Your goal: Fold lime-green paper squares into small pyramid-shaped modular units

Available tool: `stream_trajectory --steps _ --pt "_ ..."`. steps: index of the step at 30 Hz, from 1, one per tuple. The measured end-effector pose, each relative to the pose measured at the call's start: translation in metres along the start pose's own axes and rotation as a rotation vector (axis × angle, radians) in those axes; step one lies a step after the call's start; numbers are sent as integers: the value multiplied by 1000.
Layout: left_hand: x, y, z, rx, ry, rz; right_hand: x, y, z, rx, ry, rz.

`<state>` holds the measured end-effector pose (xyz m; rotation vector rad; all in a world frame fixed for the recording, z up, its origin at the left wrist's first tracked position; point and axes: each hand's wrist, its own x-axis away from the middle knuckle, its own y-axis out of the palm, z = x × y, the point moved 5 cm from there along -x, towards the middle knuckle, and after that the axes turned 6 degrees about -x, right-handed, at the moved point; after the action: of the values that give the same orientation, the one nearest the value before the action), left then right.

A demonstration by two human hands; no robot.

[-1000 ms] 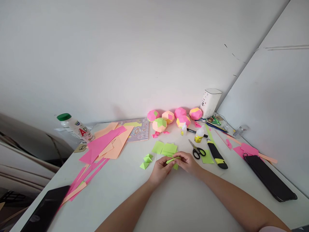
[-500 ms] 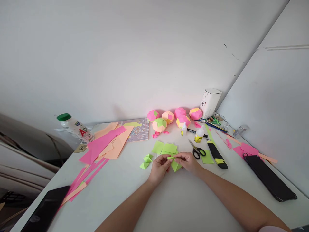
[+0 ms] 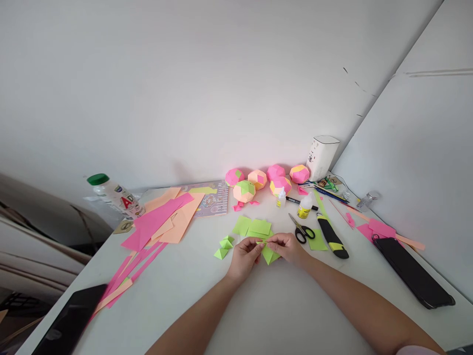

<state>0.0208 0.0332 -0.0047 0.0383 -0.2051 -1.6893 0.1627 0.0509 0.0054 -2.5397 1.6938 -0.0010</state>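
Between my two hands is a piece of green paper (image 3: 269,254), partly folded, with a pointed corner hanging toward me. My left hand (image 3: 244,252) pinches its left side between thumb and fingers. On the right side, my right hand (image 3: 286,246) pinches the same paper, and the fingers hide part of it. Just beyond my hands lie flat green paper squares (image 3: 259,227). Several small folded green pieces (image 3: 222,248) sit to the left of my left hand. Black-handled scissors (image 3: 303,230) rest open beyond my right hand, near another green square (image 3: 318,240).
Faceted paper balls (image 3: 244,191) line the wall. Nearby stand glue bottles (image 3: 305,206), with a yellow-black cutter (image 3: 332,235) to the right. Pink and peach paper (image 3: 162,222), a white bottle (image 3: 118,197) and a dark tablet (image 3: 70,320) are left; a black phone (image 3: 414,271) is right.
Both hands stay in nearly the same place. The green paper between them has tilted slightly, and its pointed corner hangs a little lower and shows more surface.
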Motion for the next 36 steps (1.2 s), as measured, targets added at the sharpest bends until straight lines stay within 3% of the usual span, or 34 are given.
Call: stream_trajectory --steps 8,20,29,36 --pt "3 2 4 -104 -15 -24 0 -1 1 -59 59 -8" --pt "6 4 10 -55 -27 -6 2 0 0 -58 88 -19" --pt "5 -1 11 7 40 19 -1 -1 4 -107 130 6" --pt "5 6 6 -99 -19 -77 0 2 3 -59 101 -60"
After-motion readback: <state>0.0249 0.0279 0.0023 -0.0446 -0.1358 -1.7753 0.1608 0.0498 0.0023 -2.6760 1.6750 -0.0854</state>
